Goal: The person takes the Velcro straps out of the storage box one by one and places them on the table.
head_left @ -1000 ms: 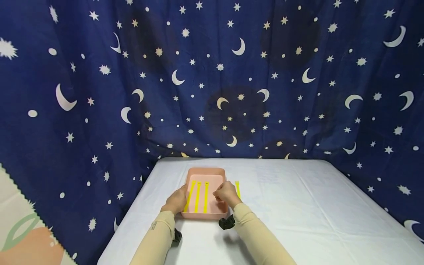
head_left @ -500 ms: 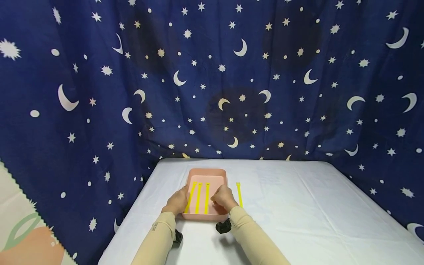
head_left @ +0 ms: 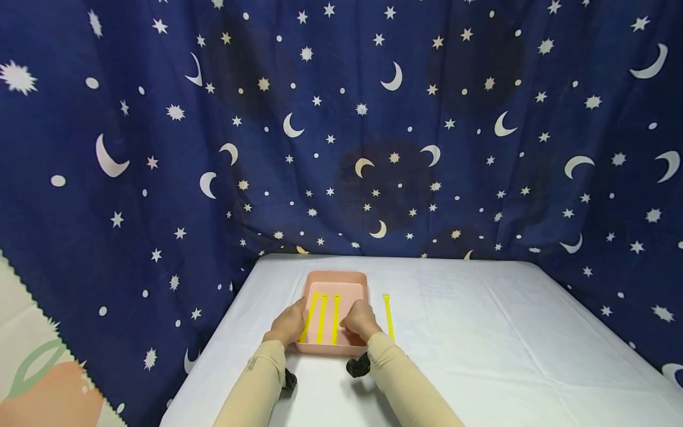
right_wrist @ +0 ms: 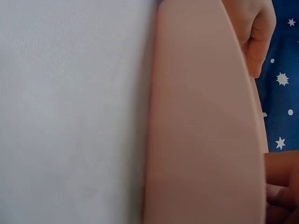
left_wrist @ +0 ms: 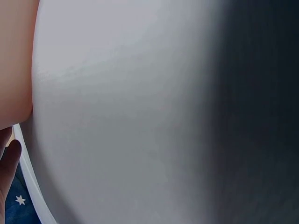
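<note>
A shallow pink tray (head_left: 335, 350) stands on the table. Three flat yellow straps with wider slotted heads, like cable ties, lie lengthwise in it: a left strap (head_left: 311, 314), a middle strap (head_left: 322, 317) and a right strap (head_left: 336, 317). My left hand (head_left: 288, 323) holds the tray's left wall, fingers outside (left_wrist: 10, 161) and a digit over the rim. Above the tray's right part, my right hand (head_left: 361, 320) has curled fingers, tips close to the right strap; I see nothing between them. In the right wrist view its fingers (right_wrist: 280, 186) show partly behind the tray wall.
Another yellow strap (head_left: 389, 317) lies on the table just right of the tray. White cloth (head_left: 480, 332) covers the table. Behind it hangs a dark blue curtain (head_left: 299, 166) with moons and stars. A black wrist device (head_left: 358, 365) sits under the right forearm.
My right hand has moved slightly left and down in the tray, its fingers closer to the right strap. The left hand stays at the tray's left wall. The view has shifted slightly.
</note>
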A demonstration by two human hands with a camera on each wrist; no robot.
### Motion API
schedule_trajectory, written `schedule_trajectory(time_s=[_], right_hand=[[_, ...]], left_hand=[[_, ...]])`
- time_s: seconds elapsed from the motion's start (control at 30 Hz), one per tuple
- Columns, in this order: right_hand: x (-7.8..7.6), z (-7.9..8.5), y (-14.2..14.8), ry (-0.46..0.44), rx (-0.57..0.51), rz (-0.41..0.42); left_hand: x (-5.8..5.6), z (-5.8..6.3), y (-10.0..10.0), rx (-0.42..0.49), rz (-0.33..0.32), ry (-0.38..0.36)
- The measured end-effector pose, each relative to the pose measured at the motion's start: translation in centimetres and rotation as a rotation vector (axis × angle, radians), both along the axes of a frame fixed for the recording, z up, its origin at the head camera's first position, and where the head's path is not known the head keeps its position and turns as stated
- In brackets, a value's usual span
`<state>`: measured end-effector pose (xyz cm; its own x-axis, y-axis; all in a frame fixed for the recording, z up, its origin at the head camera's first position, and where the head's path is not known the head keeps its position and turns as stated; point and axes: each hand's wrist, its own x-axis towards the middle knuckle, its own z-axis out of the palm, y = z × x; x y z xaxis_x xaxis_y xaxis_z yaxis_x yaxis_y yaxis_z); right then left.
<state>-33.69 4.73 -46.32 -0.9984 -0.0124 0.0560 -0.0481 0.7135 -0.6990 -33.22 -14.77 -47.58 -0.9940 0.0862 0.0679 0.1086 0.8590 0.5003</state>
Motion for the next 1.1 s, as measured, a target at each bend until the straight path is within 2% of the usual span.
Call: schedule_trajectory(time_s=[0.27, 0.53, 0.67, 0.9, 1.1], right_hand=[[-0.3, -0.2, -0.2, -0.02, 0.019, -0.016], [-0.1, 0.2, -0.3, -0.027, 0.03, -0.002], [0.0, 0.1, -0.3, -0.02, 0.031, 0.005], [-0.1, -0.7, -0.7, -0.058, -0.016, 0.017], [-0.3, -0.6, -1.0, -0.046, 0.013, 0.005]], left_hand=[[-0.1, 0.2, 0.1, -0.008, 0.012, -0.019], [-0.5, -0.2, 0.1, -0.013, 0.039, -0.033], [-0.7, -0.3, 0.0, -0.022, 0.036, -0.025], [-0.3, -0.3, 0.0, 0.003, 0.025, -0.025], [-0.5, -0.2, 0.0, -0.001, 0.025, -0.016]])
